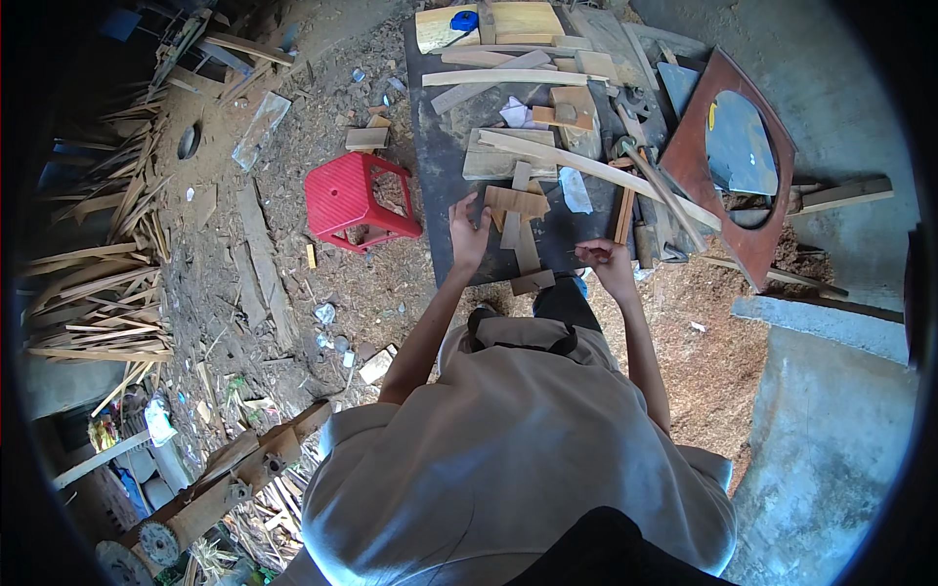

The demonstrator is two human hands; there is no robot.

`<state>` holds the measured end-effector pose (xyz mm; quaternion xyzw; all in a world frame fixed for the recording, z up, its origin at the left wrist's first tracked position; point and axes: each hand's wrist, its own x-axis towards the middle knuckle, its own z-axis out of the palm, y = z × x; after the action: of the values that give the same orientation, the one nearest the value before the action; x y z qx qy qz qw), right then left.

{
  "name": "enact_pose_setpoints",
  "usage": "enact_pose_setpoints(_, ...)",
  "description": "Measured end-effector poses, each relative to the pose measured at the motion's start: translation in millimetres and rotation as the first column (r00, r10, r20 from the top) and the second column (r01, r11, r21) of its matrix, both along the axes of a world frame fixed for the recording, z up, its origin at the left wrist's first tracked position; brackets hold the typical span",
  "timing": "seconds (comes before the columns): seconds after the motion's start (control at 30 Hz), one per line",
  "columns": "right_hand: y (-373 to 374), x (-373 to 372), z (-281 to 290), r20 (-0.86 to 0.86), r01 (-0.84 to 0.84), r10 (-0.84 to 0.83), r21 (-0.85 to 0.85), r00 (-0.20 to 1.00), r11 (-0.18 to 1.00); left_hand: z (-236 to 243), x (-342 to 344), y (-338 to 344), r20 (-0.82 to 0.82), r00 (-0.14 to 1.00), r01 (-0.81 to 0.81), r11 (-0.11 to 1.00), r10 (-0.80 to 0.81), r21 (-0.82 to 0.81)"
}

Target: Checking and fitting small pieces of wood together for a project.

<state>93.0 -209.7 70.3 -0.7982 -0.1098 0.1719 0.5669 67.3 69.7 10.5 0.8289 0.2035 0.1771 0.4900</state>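
My left hand [469, 234] is at the left edge of the dark workbench [435, 186], thumb and fingers apart, holding nothing. Just right of its fingertips lies a short brown wooden board [517, 202], set crosswise over narrower wood strips [528, 249] that run toward me. A small wood block [532, 283] sits at the bench's near edge. My right hand [608, 264] is over the near right part of the bench with its fingers curled in. Whatever it may hold is too small to make out. Beside it stands out a reddish-brown wood strip [623, 217].
A long pale batten [601, 171] slants across the bench. Farther back are several boards and a blue tape measure [464, 20]. A red plastic stool [342, 195] stands left of the bench. At right leans a reddish board with an oval opening [684, 156]. Wood scraps [107, 293] pile up far left.
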Motion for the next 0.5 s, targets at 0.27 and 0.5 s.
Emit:
enact_pose_setpoints(0.27,4,1,1,-0.016,-0.021,0.021,-0.016,1.000,1.000,9,-2,1,-0.044,0.999,-0.003,0.999,0.002,-0.036)
enact_pose_setpoints(0.5,25,20,8,0.100,-0.085,0.089,-0.041,0.991,0.996,21,7,-1,0.149,0.964,0.181,0.955,-0.220,0.235)
